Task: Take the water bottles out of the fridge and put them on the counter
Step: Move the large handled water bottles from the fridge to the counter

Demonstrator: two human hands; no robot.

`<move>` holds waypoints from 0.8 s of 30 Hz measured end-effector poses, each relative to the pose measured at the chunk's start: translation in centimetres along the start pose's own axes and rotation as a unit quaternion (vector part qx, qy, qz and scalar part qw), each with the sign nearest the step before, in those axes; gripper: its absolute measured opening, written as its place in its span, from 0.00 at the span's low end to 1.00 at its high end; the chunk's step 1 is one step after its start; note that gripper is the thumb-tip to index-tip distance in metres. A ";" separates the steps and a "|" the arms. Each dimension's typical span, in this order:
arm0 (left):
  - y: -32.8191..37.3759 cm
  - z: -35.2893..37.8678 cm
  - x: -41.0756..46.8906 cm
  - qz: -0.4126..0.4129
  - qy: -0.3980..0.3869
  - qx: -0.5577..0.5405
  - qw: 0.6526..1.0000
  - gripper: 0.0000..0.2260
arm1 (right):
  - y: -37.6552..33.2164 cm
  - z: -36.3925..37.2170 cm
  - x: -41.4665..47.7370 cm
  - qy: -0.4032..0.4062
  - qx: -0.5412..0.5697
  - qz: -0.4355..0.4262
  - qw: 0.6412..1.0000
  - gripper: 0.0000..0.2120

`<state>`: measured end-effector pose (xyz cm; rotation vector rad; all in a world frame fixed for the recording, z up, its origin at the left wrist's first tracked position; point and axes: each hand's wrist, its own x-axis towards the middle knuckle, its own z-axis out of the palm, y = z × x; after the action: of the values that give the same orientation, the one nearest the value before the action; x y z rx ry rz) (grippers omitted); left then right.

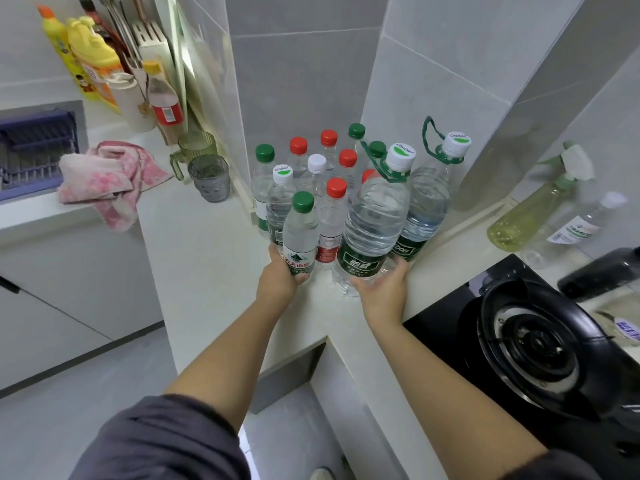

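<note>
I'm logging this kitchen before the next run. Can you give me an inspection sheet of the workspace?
Surface: white counter, corner section.
Job's things: bottles standing clustered in the corner; small bottle and big bottle at the front, both in hand.
Clutter: pink towel, cups, spray bottle.
Hands: left hand grips the small bottle; right hand holds the big bottle low.
Cables: nothing seen.
Surroundings: stove on the right, dish rack on the left, tiled wall.

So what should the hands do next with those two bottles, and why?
Probably set both down on the white counter and let go. The left hand grips a small green-capped water bottle and the right hand holds a big white-capped water bottle low, right at the front of the bottles already standing there.
</note>
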<state>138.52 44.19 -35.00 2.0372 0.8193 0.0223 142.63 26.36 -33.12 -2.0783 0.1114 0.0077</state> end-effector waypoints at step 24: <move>-1.7 -3.1 -2.1 0.007 -0.094 0.133 0.987 0.44 | 0.0 1.0 -4.7 -0.073 -0.222 0.103 0.967 0.41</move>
<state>135.00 45.96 -33.84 2.2537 0.7181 -0.2810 137.94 27.58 -33.41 -2.4942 0.2543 0.3415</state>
